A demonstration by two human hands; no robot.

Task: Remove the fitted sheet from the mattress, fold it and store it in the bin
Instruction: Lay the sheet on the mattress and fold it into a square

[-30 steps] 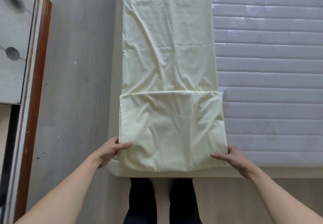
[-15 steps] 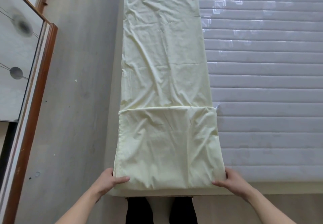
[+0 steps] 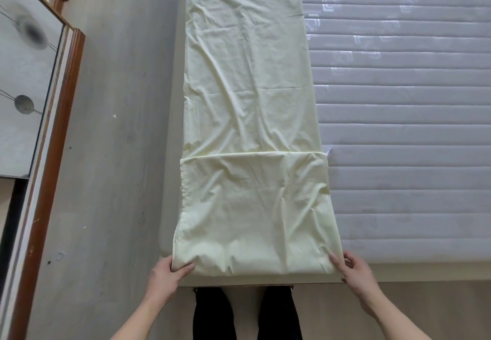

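Observation:
The pale yellow fitted sheet (image 3: 249, 95) lies as a long narrow strip along the left side of the grey quilted mattress (image 3: 403, 132). Its near end is folded over, and that doubled panel reaches up to a crease across the strip's lower third. My left hand (image 3: 166, 277) pinches the near left corner of the folded end, thumb on top. My right hand (image 3: 353, 268) holds the near right corner, fingers on the cloth at the mattress's front edge.
A grey floor strip (image 3: 119, 153) runs left of the bed. A wood-framed mirrored cabinet (image 3: 34, 95) stands at the far left. My dark-trousered legs (image 3: 247, 313) are against the bed's foot on a light wooden floor. No bin is in view.
The view has tilted so more of the strip's far end shows. Both hands stay on the near corners of the folded end, now lower in the frame.

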